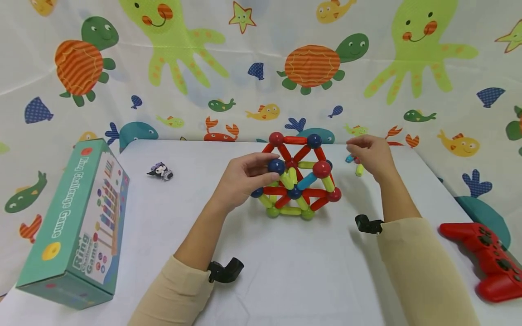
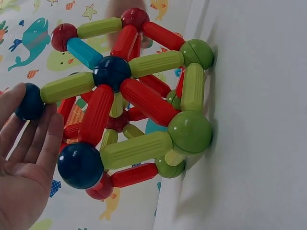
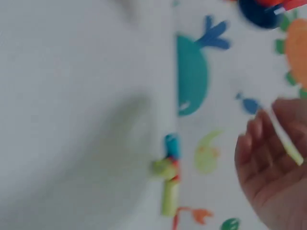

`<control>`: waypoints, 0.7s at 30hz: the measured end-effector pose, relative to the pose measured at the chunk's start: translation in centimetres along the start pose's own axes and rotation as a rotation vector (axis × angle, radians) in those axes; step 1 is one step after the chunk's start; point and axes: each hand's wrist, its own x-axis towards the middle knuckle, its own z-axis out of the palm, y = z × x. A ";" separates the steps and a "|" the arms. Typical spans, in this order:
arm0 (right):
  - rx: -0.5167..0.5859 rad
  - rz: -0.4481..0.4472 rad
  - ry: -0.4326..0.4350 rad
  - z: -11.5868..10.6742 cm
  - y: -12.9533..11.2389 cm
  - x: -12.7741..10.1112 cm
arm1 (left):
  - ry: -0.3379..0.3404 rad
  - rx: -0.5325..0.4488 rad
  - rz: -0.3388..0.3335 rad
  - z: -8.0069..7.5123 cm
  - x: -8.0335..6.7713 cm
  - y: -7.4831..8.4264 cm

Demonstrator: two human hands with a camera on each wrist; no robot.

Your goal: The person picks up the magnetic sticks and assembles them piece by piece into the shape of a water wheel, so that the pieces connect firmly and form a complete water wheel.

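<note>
A structure of red, yellow-green and blue rods joined by balls (image 1: 299, 181) (image 2: 144, 100) stands on the white table (image 1: 285, 271). My left hand (image 1: 248, 174) (image 2: 26, 167) is at its left side. The thumb and fingertips hold a dark blue ball (image 1: 276, 166) (image 2: 29, 101) at the end of a green rod. My right hand (image 1: 369, 154) (image 3: 273, 163) hovers to the right of the structure, fingers loosely curled with nothing plainly in them. Below it lie a few loose rods (image 1: 355, 165) (image 3: 169, 177); the right wrist view is blurred.
A teal "Ring Challenge Game" box (image 1: 77, 222) lies at the left. A small dark figurine (image 1: 161, 171) sits behind it. A red game controller (image 1: 489, 260) rests at the right table edge. A sea-animal cloth (image 1: 261, 68) hangs behind the table.
</note>
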 end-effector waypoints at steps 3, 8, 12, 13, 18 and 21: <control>-0.192 0.131 -0.005 0.0 2.7 0.9 | -0.017 0.007 -0.019 -0.1 0.0 0.0; -0.401 0.215 -0.094 0.1 4.9 1.2 | -0.048 0.011 0.012 -0.4 0.1 0.0; -0.475 0.172 -0.157 0.2 5.5 1.3 | -0.051 0.015 0.031 -0.6 0.1 0.1; -0.488 0.159 -0.161 0.2 5.5 1.3 | -0.048 0.019 0.030 -0.6 0.1 0.2; -0.513 0.127 -0.181 0.3 5.6 1.4 | -0.020 0.040 0.028 -0.7 0.1 0.0; -0.466 0.143 -0.177 0.3 5.6 1.3 | -0.006 0.041 0.029 -0.7 0.0 -0.1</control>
